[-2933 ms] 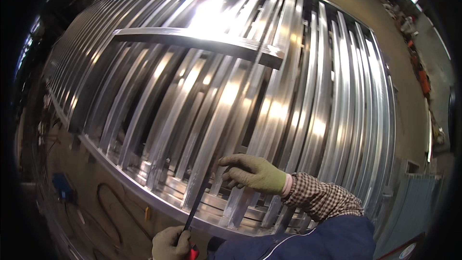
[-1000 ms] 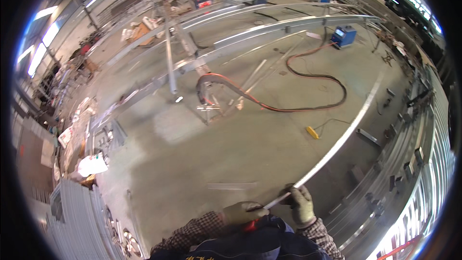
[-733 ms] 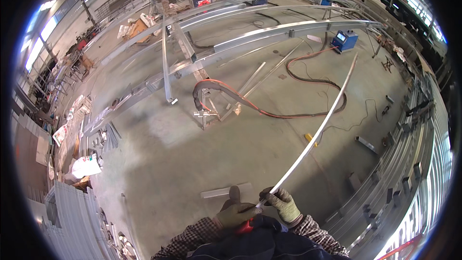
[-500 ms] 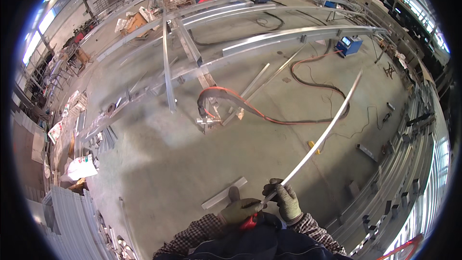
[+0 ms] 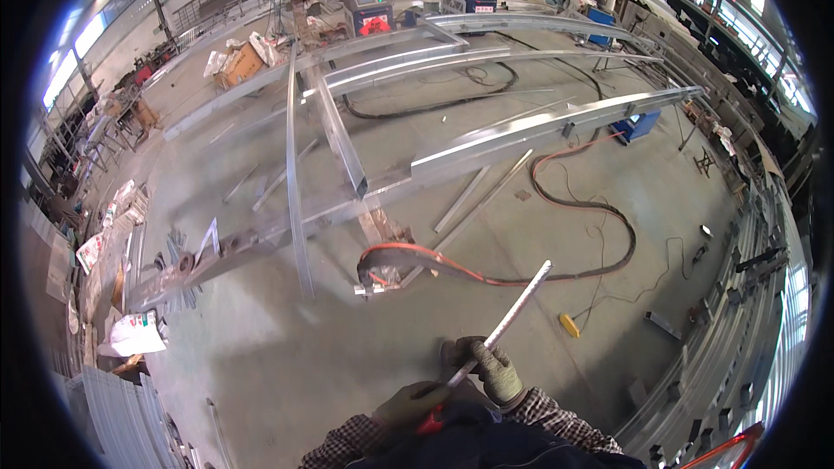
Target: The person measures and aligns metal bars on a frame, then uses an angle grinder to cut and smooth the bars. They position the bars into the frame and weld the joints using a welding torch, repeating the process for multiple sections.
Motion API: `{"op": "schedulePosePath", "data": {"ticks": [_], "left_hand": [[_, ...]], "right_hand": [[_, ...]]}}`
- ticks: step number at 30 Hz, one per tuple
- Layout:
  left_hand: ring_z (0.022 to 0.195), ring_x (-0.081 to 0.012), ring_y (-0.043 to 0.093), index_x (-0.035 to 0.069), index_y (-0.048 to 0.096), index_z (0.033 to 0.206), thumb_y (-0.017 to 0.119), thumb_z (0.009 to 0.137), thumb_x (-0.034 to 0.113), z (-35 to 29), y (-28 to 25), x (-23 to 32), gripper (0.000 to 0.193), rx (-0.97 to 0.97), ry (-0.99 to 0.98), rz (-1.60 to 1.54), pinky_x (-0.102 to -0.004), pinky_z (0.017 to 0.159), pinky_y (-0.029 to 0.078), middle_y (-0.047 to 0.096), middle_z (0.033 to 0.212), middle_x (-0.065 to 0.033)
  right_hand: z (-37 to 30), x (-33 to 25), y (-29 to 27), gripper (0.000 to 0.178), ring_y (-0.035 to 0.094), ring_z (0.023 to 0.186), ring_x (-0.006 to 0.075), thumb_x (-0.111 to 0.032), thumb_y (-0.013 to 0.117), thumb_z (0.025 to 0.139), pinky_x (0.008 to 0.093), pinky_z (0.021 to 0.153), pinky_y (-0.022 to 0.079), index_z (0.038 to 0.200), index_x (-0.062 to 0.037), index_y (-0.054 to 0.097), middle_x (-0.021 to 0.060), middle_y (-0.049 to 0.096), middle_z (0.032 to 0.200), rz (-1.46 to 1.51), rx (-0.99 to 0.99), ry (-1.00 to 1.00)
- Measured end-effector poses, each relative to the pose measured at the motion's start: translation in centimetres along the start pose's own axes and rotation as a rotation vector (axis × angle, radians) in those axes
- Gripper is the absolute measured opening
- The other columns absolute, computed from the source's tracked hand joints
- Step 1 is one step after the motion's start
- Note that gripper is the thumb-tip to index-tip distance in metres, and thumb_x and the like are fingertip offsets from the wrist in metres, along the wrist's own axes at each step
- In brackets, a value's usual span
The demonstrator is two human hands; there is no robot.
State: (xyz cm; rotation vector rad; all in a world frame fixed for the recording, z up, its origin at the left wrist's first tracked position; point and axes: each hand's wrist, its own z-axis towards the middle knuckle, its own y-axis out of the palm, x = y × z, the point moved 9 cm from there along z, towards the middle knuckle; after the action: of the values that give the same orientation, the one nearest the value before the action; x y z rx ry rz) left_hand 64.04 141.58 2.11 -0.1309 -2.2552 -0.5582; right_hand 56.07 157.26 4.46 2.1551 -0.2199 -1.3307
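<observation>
My gloved right hand [image 5: 493,373] is closed around the pale blade of a tape measure [image 5: 519,306], which slants up and away to the right. My gloved left hand [image 5: 412,406] is closed lower down, close to my body, at the blade's near end. A red part, apparently the tape measure's case [image 5: 431,421], shows just under the left hand and is mostly hidden. Both forearms wear checked sleeves.
A frame of long steel beams [image 5: 521,135] spans the floor ahead. A black and orange cable [image 5: 486,278] snakes across the concrete. Steel tubes [image 5: 721,339] lie stacked at right, metal profiles [image 5: 130,417] at left. A yellow object [image 5: 569,325] and a blue machine [image 5: 636,126] stand beyond.
The extended blade has become much shorter. My view has tilted up, so the frame and cable sit lower. The loose metal piece beside my left hand is out of sight.
</observation>
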Motion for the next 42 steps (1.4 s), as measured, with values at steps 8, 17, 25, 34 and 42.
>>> {"op": "schedulePosePath", "data": {"ticks": [8,17,25,34,42], "left_hand": [[0.096,-0.0122,0.069,0.000,0.072,0.130,0.066,0.114,0.039,6.3,-4.9,9.8,0.043,0.180,0.001,-0.012,-0.0299,0.090,0.056,0.074,0.108,-0.0053],[0.095,-0.0144,0.070,-0.002,0.070,0.131,0.065,0.114,0.029,10.8,-10.7,15.9,0.035,0.339,0.155,-0.174,-0.0311,0.085,0.058,0.074,0.108,-0.0071],[0.077,-0.0177,0.070,0.003,0.076,0.121,0.069,0.111,0.031,11.2,-23.0,24.5,0.031,0.721,0.446,-0.346,-0.0335,0.071,0.058,0.074,0.091,-0.0067],[0.086,-0.0180,0.071,0.001,0.074,0.120,0.066,0.112,0.028,13.3,-32.2,26.7,0.029,0.905,0.426,-0.433,-0.0348,0.076,0.059,0.075,0.097,-0.0079],[0.085,-0.0118,0.068,0.002,0.077,0.123,0.075,0.109,0.034,15.2,-33.6,27.3,0.035,1.028,0.431,-0.402,-0.0295,0.076,0.057,0.075,0.101,-0.0036]], "right_hand": [[13.3,-4.4,3.1,0.041,0.069,0.120,0.0181,-0.026,0.065,0.115,0.0353,0.104,0.058,0.150,-0.0051,0.065,0.0106,0.074,0.129,-0.256,-0.362,0.127],[24.2,-5.5,4.4,0.048,0.069,0.122,0.0170,-0.037,0.059,0.117,0.0349,0.104,0.057,0.152,-0.0056,0.064,0.0107,0.075,0.131,-0.598,-0.521,0.263],[35.0,-18.8,-1.3,0.037,0.074,0.113,0.0200,-0.019,0.071,0.110,0.0367,0.101,0.059,0.142,-0.0002,0.070,0.0100,0.077,0.128,-0.579,-0.118,-0.146],[43.5,-30.0,0.4,0.067,0.065,0.133,0.0424,-0.042,0.083,0.094,0.0514,0.113,0.053,0.146,-0.0035,0.066,0.0225,0.067,0.146,-1.789,-0.092,-0.572],[51.4,-28.1,-1.3,0.070,0.068,0.123,0.0379,-0.037,0.091,0.084,0.0535,0.109,0.051,0.143,-0.0097,0.067,0.0163,0.075,0.131,-1.951,-0.466,-0.467]]}}
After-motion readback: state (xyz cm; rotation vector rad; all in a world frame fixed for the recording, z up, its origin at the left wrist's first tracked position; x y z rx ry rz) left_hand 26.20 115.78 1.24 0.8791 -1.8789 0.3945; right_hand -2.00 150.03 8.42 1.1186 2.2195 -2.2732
